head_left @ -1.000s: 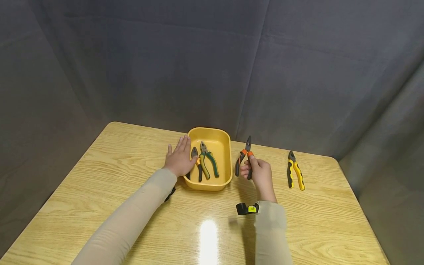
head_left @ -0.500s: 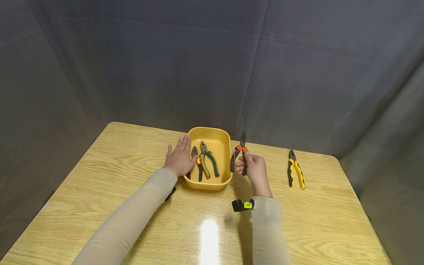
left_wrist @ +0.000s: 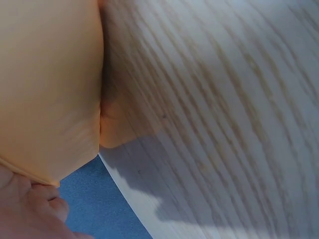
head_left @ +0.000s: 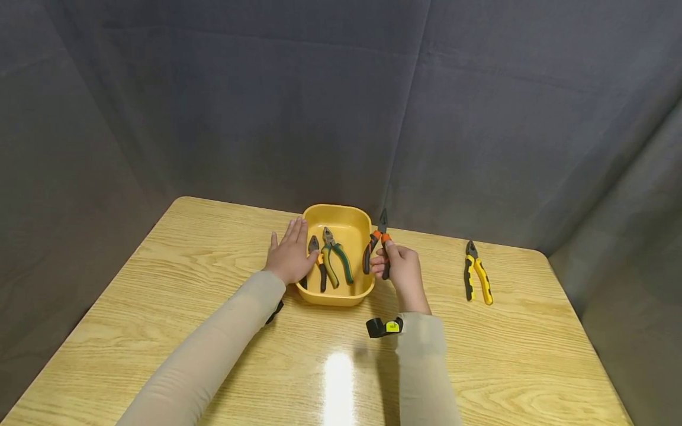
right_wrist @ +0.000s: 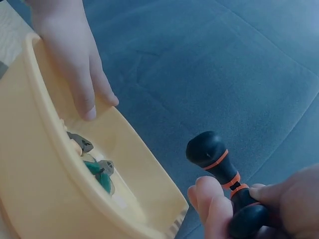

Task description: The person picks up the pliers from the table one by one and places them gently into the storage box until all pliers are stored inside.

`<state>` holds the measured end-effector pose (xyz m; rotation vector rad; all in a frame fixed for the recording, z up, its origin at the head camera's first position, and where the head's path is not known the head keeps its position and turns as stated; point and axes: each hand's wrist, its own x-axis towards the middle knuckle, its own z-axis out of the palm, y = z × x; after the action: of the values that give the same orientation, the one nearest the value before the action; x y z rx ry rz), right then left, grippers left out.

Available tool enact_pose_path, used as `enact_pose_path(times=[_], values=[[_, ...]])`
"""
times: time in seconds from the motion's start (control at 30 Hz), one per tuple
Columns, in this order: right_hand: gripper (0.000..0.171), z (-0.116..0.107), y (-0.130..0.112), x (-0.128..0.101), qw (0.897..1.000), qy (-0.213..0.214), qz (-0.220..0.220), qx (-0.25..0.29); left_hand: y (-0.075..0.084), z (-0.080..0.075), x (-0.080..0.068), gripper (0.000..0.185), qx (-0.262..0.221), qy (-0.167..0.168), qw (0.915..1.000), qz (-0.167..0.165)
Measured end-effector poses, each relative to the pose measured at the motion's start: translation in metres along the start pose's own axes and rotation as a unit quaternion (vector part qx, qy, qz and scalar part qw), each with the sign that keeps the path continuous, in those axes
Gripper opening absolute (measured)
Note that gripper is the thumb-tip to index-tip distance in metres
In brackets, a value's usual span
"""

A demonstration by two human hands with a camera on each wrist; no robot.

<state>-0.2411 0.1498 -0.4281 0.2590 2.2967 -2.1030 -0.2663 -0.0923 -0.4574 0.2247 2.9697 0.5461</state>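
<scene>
I see the wooden table (head_left: 160,284) filling the lower half of the head view, with a dark cloth backdrop (head_left: 266,106) behind it. On the table at about 12 o'clock from my arms sits the yellow tub (head_left: 348,222). Two pairs of pliers lie inside it, side by side: green-handled pliers (head_left: 337,265) toward 3 o'clock and dark-handled pliers (head_left: 318,266) toward 9 o'clock.

My left hand (head_left: 290,254) rests against the tub's 9 o'clock wall, fingers straight and close together, the fingertips lying over the rim; the right wrist view shows those fingertips (right_wrist: 89,107) draped on the rim's edge. It grips nothing.

My right hand (head_left: 402,269) is raised just at the tub's 3 o'clock side, its fingers and thumb curled round the orange and black pliers (head_left: 376,245). The pliers stand nearly upright, nose toward 12 o'clock, one handle splayed out over the tub's 3 o'clock rim. In the right wrist view I see the black handle end with its orange band (right_wrist: 212,152) poking out above my curled fingers.

Well apart, at 3 o'clock from that hand, yellow-handled pliers (head_left: 476,273) lie flat on the table, nose toward 12 o'clock.
</scene>
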Motion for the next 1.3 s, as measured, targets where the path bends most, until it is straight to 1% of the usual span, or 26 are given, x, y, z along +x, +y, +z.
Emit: enact_pose_path(times=[0.1, 0.4, 0.57, 0.9, 1.1, 1.3], values=[[0.045, 0.002, -0.001, 0.001, 1.000, -0.003, -0.003, 0.000, -0.001, 0.001, 0.000, 0.080, -0.001, -0.003, 1.0000, -0.002], [0.045, 0.010, -0.008, 0.003, 1.000, -0.014, -0.015, 0.007, -0.001, 0.002, 0.000, 0.079, -0.008, 0.007, 0.9999, 0.004], [0.046, 0.013, -0.010, 0.004, 1.000, -0.019, -0.014, -0.008, -0.001, 0.002, 0.001, 0.079, -0.009, -0.001, 1.0000, -0.001], [0.046, 0.023, -0.007, 0.008, 0.999, -0.032, -0.008, -0.002, 0.000, 0.001, 0.000, 0.080, -0.023, 0.009, 0.9997, 0.003], [0.047, 0.030, -0.006, 0.009, 0.999, -0.031, -0.002, -0.017, -0.001, 0.002, 0.000, 0.080, -0.025, 0.009, 0.9996, 0.005], [0.046, 0.037, -0.004, 0.009, 0.999, -0.041, 0.002, -0.032, -0.002, 0.003, 0.002, 0.080, -0.026, 0.008, 0.9996, 0.004]])
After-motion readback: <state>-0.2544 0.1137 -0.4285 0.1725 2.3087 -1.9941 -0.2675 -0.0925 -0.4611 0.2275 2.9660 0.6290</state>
